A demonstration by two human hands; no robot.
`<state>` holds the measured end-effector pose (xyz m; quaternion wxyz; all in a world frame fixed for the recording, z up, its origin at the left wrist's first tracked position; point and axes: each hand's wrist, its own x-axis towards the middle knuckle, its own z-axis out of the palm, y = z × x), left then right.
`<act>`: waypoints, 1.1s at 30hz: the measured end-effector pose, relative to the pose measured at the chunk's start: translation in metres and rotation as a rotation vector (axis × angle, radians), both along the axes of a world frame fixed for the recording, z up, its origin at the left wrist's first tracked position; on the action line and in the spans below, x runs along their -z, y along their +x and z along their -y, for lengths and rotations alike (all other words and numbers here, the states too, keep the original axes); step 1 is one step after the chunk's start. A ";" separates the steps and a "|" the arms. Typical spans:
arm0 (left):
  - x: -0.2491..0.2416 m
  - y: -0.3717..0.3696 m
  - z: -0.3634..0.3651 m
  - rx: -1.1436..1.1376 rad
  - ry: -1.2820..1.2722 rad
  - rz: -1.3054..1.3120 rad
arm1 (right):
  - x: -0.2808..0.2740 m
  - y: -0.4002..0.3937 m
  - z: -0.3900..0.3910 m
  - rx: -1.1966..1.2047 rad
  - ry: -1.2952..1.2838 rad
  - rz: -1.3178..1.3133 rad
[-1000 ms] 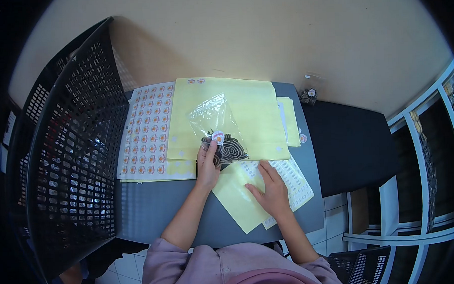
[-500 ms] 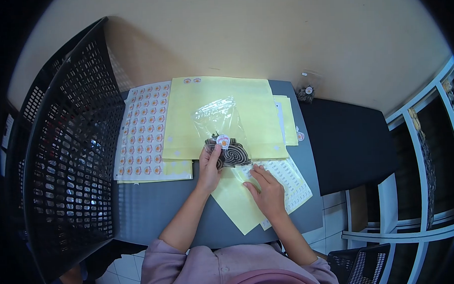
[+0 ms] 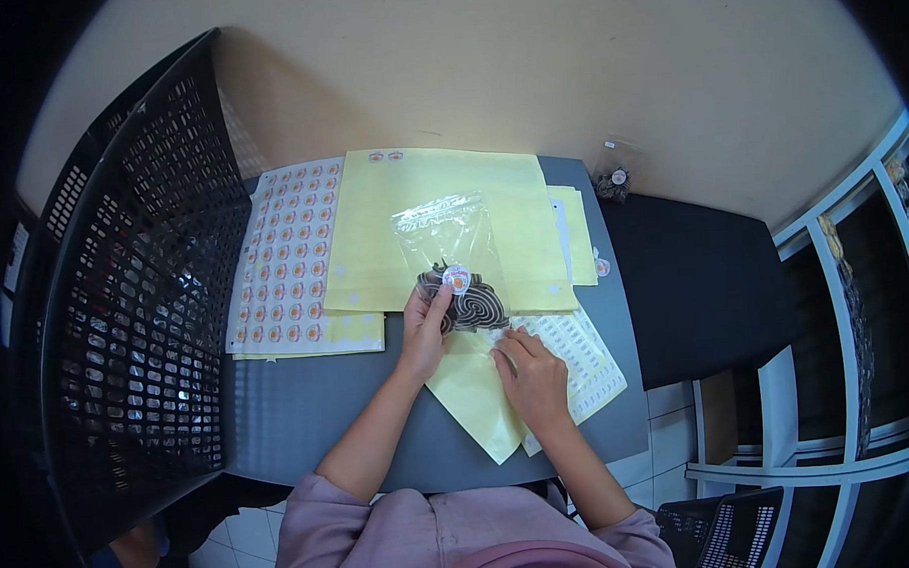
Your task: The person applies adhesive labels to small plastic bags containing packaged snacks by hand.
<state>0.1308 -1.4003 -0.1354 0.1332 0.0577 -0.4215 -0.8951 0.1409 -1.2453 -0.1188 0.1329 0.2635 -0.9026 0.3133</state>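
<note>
My left hand (image 3: 425, 327) grips the lower left of a clear zip bag (image 3: 453, 229), thumb in front beside a round logo sticker (image 3: 456, 280). Dark pieces with pale spiral lines (image 3: 480, 308) fill the bag's bottom. Just right of the bag's lower edge, my right hand (image 3: 534, 373) rests over a sheet of small printed labels (image 3: 582, 365), its fingers bent and its thumb drawn in close to them. Whatever lies between those fingertips is too small to make out. A yellow backing sheet (image 3: 478, 393) lies under the two hands.
Large yellow sheets (image 3: 441, 169) and a sheet of round stickers (image 3: 288, 240) cover the back of the grey table (image 3: 319, 409). A black basket (image 3: 145, 295) stands at left. Another filled bag (image 3: 614, 181) sits by the wall, near a black surface (image 3: 695, 286). Shelving (image 3: 769, 413) stands at right.
The bag and my left hand have shifted slightly right. My right hand's fingers have bent more, and its thumb has come nearer to them.
</note>
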 end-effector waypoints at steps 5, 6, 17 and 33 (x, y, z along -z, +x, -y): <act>0.003 0.001 -0.001 0.000 -0.020 -0.007 | 0.002 0.001 0.002 0.034 0.004 -0.026; 0.001 0.001 -0.002 0.004 -0.035 -0.012 | 0.001 0.001 0.002 0.040 -0.012 -0.028; -0.010 0.007 -0.016 -0.063 -0.446 -0.035 | -0.022 -0.013 -0.008 0.193 -0.486 -0.156; -0.005 0.017 -0.021 -0.150 -0.956 -0.376 | -0.047 -0.022 0.064 -0.012 -0.536 -0.522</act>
